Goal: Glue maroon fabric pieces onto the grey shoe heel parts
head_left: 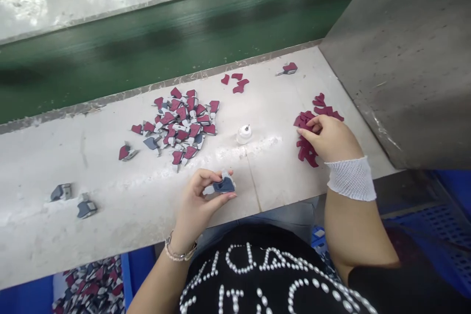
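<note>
Near the front edge of the white table [279, 176], my left hand [204, 196] holds a blue-grey part [224, 185] between thumb and fingers. My right hand [324, 135] is at the pile of dark red pieces [307, 149], thumb and forefinger pinched at its upper part; whether a piece is between the fingertips is too small to tell. A small white fixture [244, 134] with a metal tip stands between the hands. Left of it lies a heap of grey-and-red parts [182, 125]. A few loose red pieces [240, 86] lie behind the fixture.
Two blue-grey parts [86, 207] lie at the left, and a single red-topped part [289, 68] at the back right. A green belt [165, 41] runs behind the table. A metal panel [408, 68] rises at the right. Below the left front edge is a blue bin [127, 279] of parts.
</note>
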{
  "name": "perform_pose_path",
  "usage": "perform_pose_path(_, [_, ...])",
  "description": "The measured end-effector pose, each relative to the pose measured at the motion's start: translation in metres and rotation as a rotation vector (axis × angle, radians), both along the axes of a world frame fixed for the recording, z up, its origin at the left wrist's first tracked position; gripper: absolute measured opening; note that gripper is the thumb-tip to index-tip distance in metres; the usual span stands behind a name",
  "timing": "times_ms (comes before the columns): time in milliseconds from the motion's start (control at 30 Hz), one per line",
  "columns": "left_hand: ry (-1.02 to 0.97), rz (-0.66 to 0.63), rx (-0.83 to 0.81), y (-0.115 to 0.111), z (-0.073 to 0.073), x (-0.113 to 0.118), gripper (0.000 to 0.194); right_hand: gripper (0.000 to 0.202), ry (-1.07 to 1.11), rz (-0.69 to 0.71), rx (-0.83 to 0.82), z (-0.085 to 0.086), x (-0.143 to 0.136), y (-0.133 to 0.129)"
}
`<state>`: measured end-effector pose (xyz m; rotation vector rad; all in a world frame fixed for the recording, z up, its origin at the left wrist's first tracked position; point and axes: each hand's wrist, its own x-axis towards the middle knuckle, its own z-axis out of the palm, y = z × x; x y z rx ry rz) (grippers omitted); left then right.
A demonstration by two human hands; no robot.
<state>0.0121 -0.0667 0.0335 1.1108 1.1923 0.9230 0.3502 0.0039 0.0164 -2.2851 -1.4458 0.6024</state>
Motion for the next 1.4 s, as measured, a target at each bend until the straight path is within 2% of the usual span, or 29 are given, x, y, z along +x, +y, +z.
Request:
perform_pose_path(133, [-0.007, -0.005, 0.007, 0.000, 0.001, 0.002, 0.036, 0.027, 0.012, 0.042, 0.012, 0.007, -0.001, 0.000])
perform_pose_path(267, [-0.033, 0.006, 0.084, -0.001, -0.002, 0.004, 0.038, 0.035, 0.116, 0.108, 0.008, 0.032, -0.020, -0.014])
perform_pose_path(367, [-0.036, 0.024, 0.160, 0.000, -0.010, 0.007, 0.038, 0.041, 0.317, 0.271, 0.009, 0.052, -0.052, -0.028])
perform_pose_path(433, [-0.018, 0.047, 0.221, 0.000, -0.015, 0.009, 0.037, 0.038, 0.479, 0.420, 0.010, 0.061, -0.076, -0.036])
perform_pose_path(533, [0.014, 0.076, 0.330, -0.001, -0.019, 0.012, 0.033, 0.027, 0.655, 0.601, -0.064, 0.065, -0.104, -0.043])
perform_pose_path(600, [0.027, 0.084, 0.389, -0.002, -0.021, 0.013, 0.029, 0.026, 0.727, 0.660, -0.113, 0.063, -0.115, -0.044])
perform_pose_path(800, [0.079, 0.131, 0.454, -0.004, -0.025, 0.014, 0.028, 0.024, 0.923, 0.558, -0.196, 0.055, -0.126, -0.044])
perform_pose_path(1067, [0.202, 0.153, 0.513, -0.004, -0.025, 0.015, 0.026, 0.034, 0.746, 0.558, -0.129, 0.050, -0.127, -0.037])
perform_pose_path(1400, [0.259, 0.121, 0.716, 0.002, -0.021, 0.014, 0.029, 0.041, 0.743, 0.584, -0.183, 0.052, -0.125, -0.032])
